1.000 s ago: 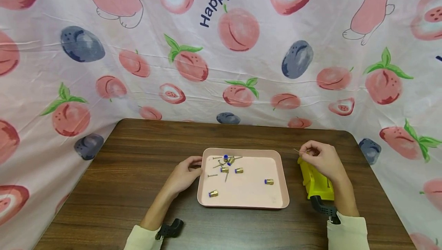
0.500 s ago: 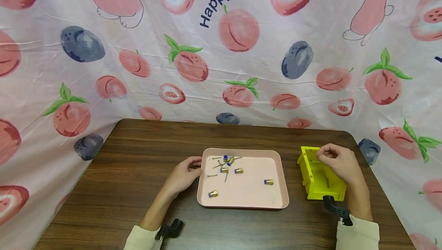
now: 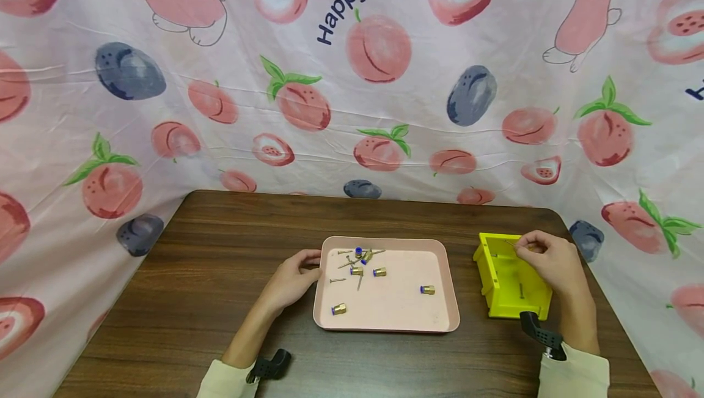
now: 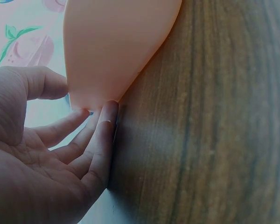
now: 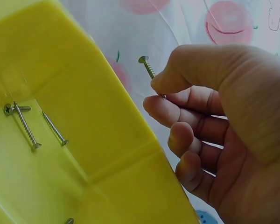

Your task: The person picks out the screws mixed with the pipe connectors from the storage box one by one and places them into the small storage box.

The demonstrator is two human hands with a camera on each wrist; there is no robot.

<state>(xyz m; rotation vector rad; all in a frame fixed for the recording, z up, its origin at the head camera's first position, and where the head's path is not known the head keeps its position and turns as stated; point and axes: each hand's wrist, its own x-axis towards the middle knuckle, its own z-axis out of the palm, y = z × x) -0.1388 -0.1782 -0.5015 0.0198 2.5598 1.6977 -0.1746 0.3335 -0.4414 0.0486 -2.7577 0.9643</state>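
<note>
My right hand [image 3: 552, 260] pinches a screw [image 5: 149, 69] between thumb and fingertips, its flat head pointing away from the hand. It is over the back right of a yellow bin [image 3: 491, 282], whose floor holds several more screws [image 5: 25, 123]. My left hand [image 3: 291, 279] rests at the left edge of a pink tray [image 3: 396, 315]; in the left wrist view its fairly straight fingers [image 4: 95, 144] touch the outer wall and the thumb meets the rim. In the tray lie several brass fittings with blue collars [image 3: 380, 272] and several screws [image 3: 338, 280], mostly at the back left.
The brown wooden table [image 3: 247, 214] carries the tray in the middle and the bin to its right. A strip of table separates the two. Behind and beside the table hangs a fruit-printed cloth [image 3: 308, 196].
My right hand has moved right with the screw, from the bin's back left corner to over its right side, uncovering the bin's inside. The left hand and tray have stayed put.
</note>
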